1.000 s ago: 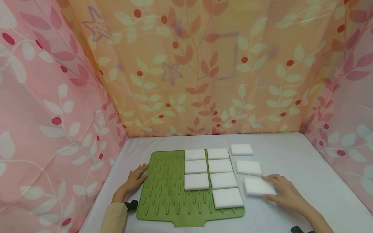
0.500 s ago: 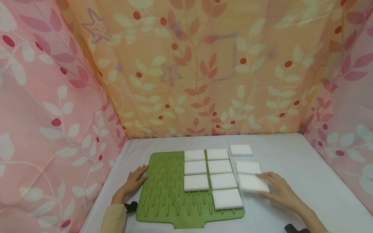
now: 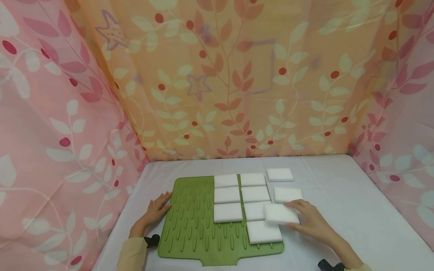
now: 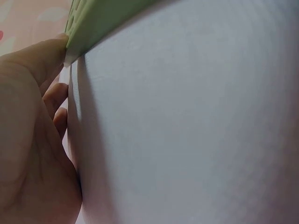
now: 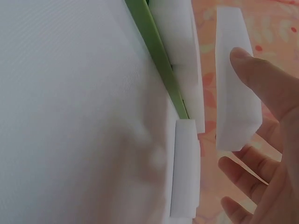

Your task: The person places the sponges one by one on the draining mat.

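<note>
My right hand (image 3: 310, 220) pinches a white sponge block (image 3: 280, 214) between thumb and fingers. The block is raised over the right edge of a green ridged mat (image 3: 194, 226) and overlaps two sponges there. In the right wrist view the held sponge (image 5: 236, 88) hangs above the table, thumb on its near face. On the mat lie two columns of white sponges, three in the left one (image 3: 228, 213) and several in the right one (image 3: 264, 232). My left hand (image 3: 156, 210) rests at the mat's left edge with fingers extended; the thumb (image 4: 44, 56) touches the mat's rim.
Two more sponges lie on the white-covered table right of the mat, one at the back (image 3: 280, 175) and one (image 3: 288, 194) just behind the held block. A flowered curtain (image 3: 230, 82) encloses the table's back and sides. The mat's tab (image 3: 219, 259) points toward me.
My right hand has lifted the sponge off the table at the right and carried it left, over the mat's edge. The left hand stays at the mat's left edge.
</note>
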The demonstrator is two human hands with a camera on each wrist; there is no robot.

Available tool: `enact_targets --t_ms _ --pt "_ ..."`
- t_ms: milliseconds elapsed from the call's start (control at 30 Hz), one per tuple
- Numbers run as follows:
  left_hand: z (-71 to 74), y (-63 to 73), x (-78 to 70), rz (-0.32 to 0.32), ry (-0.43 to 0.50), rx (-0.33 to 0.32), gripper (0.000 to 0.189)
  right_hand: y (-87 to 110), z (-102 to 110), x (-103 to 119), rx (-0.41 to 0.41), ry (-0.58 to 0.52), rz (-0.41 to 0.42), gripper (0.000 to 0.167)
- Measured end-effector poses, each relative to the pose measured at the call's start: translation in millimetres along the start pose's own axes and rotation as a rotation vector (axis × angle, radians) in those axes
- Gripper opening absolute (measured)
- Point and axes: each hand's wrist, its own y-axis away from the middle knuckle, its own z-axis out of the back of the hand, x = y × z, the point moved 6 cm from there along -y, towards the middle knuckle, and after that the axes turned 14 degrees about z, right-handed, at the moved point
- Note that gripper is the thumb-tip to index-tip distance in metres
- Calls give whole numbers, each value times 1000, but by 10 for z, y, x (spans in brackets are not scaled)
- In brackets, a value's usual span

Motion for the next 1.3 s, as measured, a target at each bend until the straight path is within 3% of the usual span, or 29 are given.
enact_targets --t_ms 700,1300 --pt "-10 8 -19 -8 -8 -15 53 -331 -241 344 -22 -57 76 60" --pt "2 15 -32 -10 -9 -14 53 -504 -428 622 8 -88 78 60"
